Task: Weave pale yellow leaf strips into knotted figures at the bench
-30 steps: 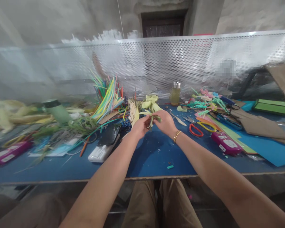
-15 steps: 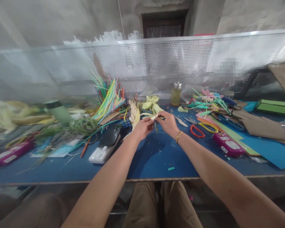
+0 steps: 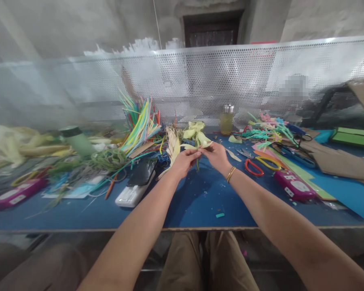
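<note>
Pale green husk strip (image 3: 206, 144) caught at the fingertips of two bare hands, above a blue table (image 3: 197, 202).

Head view: held just in front of a yellow-green husk bundle (image 3: 194, 130); impossible to tell whether joined to it. Drawn closed to a thumb-and-finger pinch in both left hand (image 3: 185, 160) and right hand (image 3: 216, 155), tip to tip on the strip, with exact contact partly hidden. Probably very light, soft and bendy, perhaps slightly slick if damp, and apt to split along the grain. Best taken flat between thumb and forefinger, low near the base, with gentle pressure; likely firmer at the green stem (image 3: 197, 164) hanging below.
</note>
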Tool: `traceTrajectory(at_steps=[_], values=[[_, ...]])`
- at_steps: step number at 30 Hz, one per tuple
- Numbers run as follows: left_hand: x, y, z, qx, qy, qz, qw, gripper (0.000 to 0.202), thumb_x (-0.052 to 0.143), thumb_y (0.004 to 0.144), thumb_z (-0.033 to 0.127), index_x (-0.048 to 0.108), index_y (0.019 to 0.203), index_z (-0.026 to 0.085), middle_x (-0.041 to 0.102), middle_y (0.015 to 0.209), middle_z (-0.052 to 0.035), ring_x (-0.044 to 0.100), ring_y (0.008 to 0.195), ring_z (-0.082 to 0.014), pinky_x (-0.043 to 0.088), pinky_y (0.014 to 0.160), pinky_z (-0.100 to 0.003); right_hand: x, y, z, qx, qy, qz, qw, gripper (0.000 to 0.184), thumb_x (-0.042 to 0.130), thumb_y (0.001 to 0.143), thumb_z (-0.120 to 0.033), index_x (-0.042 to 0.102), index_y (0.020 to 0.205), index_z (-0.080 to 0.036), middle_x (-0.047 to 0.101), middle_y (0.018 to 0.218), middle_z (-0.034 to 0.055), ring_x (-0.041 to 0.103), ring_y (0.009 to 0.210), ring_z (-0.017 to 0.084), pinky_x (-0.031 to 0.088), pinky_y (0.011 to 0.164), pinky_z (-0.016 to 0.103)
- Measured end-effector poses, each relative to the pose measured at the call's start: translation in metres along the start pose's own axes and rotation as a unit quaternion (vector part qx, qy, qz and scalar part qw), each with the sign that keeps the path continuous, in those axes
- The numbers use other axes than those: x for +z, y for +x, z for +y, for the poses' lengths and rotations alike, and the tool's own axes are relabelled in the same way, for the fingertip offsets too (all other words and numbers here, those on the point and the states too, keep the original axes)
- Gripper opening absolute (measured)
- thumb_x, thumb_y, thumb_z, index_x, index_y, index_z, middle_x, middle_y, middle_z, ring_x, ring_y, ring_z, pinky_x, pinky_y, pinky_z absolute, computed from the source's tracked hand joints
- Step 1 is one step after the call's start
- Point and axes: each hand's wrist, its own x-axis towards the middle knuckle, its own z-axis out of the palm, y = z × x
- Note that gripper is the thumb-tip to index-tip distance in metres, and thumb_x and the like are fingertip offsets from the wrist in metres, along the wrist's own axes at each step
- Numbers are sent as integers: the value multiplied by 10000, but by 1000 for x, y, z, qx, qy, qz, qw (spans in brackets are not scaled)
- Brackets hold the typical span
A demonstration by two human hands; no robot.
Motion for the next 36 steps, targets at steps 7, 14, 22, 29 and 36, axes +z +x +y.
traceTrajectory(at_steps=[7, 14, 22, 29, 36], values=[[-1, -1, 1, 84, 106, -20, 991, 309, 870, 523, 336, 713, 698, 137, 674, 685, -16, 569, 670, -133, 437, 721, -284, 1, 2, -3, 91, 125, -2, 988, 257, 819, 580, -322, 663, 727, -179, 668, 678, -14, 584, 624, 116, 473, 641, 257], [3, -4, -3, 75, 111, -10, 991, 267, 782, 661, 373, 685, 771, 151, 681, 750, -24, 569, 698, -137, 429, 694, -274, 3, 3, 2, 177, 204, -4, 963, 268, 835, 568, -302, 626, 692, -188, 628, 592, -36, 563, 547, 110, 472, 593, 266], [0, -3, -2, 34, 113, -17, 993, 344, 809, 620, 324, 694, 899, 159, 692, 807, -31, 572, 673, -129, 413, 640, -263, -2, 9, 3, 227, 219, 31, 949, 350, 865, 549, -354, 604, 701, -177, 623, 601, -38, 561, 540, 95, 471, 559, 247], [-3, -2, 1, 154, 371, -1, 916, 242, 644, 785, 394, 729, 816, 170, 662, 668, -17, 540, 601, -156, 386, 603, -280, -3, 6, -9, 208, 157, 42, 965, 329, 858, 593, -346, 590, 672, -172, 623, 557, -16, 584, 526, 107, 475, 523, 236], [0, -10, 14, 294, 453, -45, 841, 109, 648, 792, 237, 757, 783, 246, 712, 836, -72, 608, 861, -235, 404, 822, -329, -8, 4, -17, 290, 137, 15, 947, 260, 831, 634, -212, 575, 614, -171, 597, 516, -21, 541, 475, 95, 473, 469, 225]])
